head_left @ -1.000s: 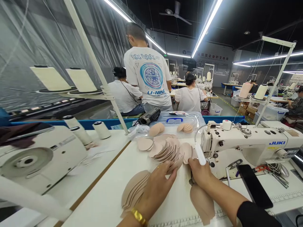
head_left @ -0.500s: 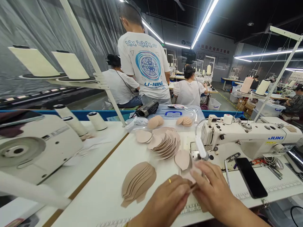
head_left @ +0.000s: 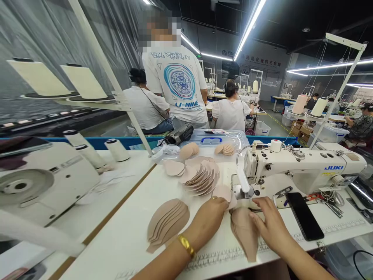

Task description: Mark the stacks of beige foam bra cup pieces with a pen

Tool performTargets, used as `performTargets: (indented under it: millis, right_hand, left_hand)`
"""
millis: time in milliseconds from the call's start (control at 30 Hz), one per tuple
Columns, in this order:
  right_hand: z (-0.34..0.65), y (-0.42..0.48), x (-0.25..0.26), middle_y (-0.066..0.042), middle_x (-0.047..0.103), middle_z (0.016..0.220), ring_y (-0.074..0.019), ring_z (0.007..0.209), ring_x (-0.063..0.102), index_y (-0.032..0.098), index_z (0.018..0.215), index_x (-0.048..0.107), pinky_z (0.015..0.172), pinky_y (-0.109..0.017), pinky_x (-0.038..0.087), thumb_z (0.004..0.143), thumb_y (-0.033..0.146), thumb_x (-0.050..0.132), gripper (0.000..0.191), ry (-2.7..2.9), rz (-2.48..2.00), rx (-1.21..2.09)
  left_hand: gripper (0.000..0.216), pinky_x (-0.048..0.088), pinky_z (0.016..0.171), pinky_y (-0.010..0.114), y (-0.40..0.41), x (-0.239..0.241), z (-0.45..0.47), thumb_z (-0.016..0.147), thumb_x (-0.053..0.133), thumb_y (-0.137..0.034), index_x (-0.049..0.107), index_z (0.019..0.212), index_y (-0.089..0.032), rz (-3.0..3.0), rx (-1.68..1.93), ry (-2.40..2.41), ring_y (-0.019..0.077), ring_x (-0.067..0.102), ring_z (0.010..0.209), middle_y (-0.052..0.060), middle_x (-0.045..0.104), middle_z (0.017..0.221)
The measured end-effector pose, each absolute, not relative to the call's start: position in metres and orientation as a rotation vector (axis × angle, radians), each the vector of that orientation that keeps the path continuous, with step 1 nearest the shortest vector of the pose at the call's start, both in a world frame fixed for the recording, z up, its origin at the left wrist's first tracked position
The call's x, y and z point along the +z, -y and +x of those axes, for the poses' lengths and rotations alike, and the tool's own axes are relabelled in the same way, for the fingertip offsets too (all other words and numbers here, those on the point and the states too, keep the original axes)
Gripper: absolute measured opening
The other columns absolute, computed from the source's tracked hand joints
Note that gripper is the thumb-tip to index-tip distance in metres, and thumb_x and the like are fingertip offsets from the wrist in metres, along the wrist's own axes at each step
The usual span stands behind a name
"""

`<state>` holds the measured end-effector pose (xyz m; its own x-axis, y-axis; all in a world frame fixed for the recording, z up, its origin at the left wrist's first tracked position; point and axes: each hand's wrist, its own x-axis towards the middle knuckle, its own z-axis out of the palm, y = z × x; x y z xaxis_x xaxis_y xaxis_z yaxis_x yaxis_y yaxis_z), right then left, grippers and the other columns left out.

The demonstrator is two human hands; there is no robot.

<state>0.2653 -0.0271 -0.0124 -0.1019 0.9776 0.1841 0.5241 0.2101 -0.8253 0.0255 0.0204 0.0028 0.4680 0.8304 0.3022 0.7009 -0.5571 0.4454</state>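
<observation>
My left hand [head_left: 211, 214], with a gold bracelet at the wrist, reaches to a pale beige oval piece [head_left: 222, 193] beside the needle area. Its fingers are closed together at that piece's near edge; the thumb is hidden. My right hand [head_left: 269, 221] is open, fingers apart, its thumb at the edge of a darker beige cup-shaped piece [head_left: 244, 233]. This piece lies on the table in front of the sewing machine [head_left: 300, 167] and tapers toward me. A fanned stack of darker beige pieces [head_left: 169, 221] lies left of my left hand.
Overlapping pale pieces [head_left: 201, 177] lie behind my left hand. A clear plastic box [head_left: 233, 138] bears smaller stacks. At right are a black phone [head_left: 305, 216], thread snips [head_left: 283, 191] and scissors [head_left: 311, 197]. Thread cones [head_left: 116, 149] stand left. A co-worker [head_left: 177, 81] stands ahead.
My hands, together over a piece before, have moved apart. The darker beige piece now lies in front of the machine. My left hand has moved forward to the pale piece; my right fingers have spread.
</observation>
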Motion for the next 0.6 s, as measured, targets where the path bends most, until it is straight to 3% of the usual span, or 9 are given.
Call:
performTargets:
  millis: [100,200,300,367,433,533,600]
  right_hand:
    - [0.257,0.028,0.001,-0.015,0.064,0.135,-0.0307,0.128,0.059,0.024,0.141,0.057,0.111,-0.052,0.049,0.097,0.017,0.054,0.044,1.992,-1.275,0.532]
    - [0.24,0.029,0.012,-0.014,0.058,0.145,-0.0292,0.134,0.053,0.027,0.152,0.046,0.113,-0.05,0.047,0.095,0.012,0.058,0.06,2.117,-1.094,0.427]
    - [0.222,0.034,0.021,-0.009,0.068,0.111,-0.026,0.105,0.061,0.025,0.12,0.066,0.094,-0.043,0.053,0.099,0.017,0.056,0.024,2.206,-0.967,0.451]
    - [0.218,0.038,0.023,-0.005,0.064,0.092,-0.0227,0.089,0.059,0.024,0.093,0.066,0.082,-0.036,0.051,0.102,0.022,0.052,0.016,2.162,-0.957,0.587]
    - [0.223,0.04,0.02,-0.003,0.06,0.085,-0.0207,0.082,0.059,0.023,0.084,0.062,0.075,-0.033,0.049,0.1,0.028,0.056,0.018,1.994,-1.017,0.865]
    - [0.243,0.035,0.0,0.001,0.057,0.08,-0.0196,0.077,0.059,0.022,0.095,0.064,0.073,-0.031,0.049,0.094,0.04,0.063,0.017,1.676,-1.16,1.274]
    - [0.259,0.03,-0.017,0.002,0.055,0.075,-0.0205,0.073,0.059,0.022,0.105,0.065,0.07,-0.033,0.049,0.089,0.045,0.065,0.028,1.601,-1.282,1.293]
  left_hand:
    - [0.036,0.062,0.09,0.04,-0.012,0.007,0.011,0.095,0.047,-0.013,0.079,0.105,-0.027,2.434,0.816,-1.271,0.0253,0.077,0.099,0.006,0.083,0.107]
    - [0.033,0.063,0.089,0.032,0.008,0.013,-0.005,0.099,0.049,-0.023,0.079,0.112,-0.031,2.412,0.911,-1.203,0.021,0.078,0.1,0.003,0.084,0.111]
    - [0.027,0.065,0.083,0.027,0.034,0.016,-0.017,0.1,0.055,-0.03,0.08,0.108,-0.035,2.365,1.027,-1.137,0.0187,0.08,0.092,0.0,0.085,0.105]
    - [0.02,0.066,0.086,0.03,0.049,0.016,-0.027,0.096,0.065,-0.037,0.081,0.108,-0.038,2.255,1.105,-1.165,0.0208,0.081,0.094,-0.001,0.085,0.106]
    - [0.02,0.066,0.093,0.037,0.058,0.012,-0.042,0.092,0.07,-0.046,0.082,0.106,-0.038,2.033,1.224,-1.31,0.026,0.079,0.103,0.0,0.084,0.111]
    - [0.038,0.067,0.091,0.042,0.062,-0.002,-0.072,0.091,0.064,-0.058,0.08,0.111,-0.029,1.542,1.409,-1.683,0.0304,0.078,0.107,0.004,0.083,0.115]
    - [0.049,0.069,0.081,0.042,0.061,-0.015,-0.092,0.087,0.062,-0.063,0.074,0.114,-0.024,1.319,1.425,-1.882,0.0308,0.08,0.095,0.007,0.084,0.107]
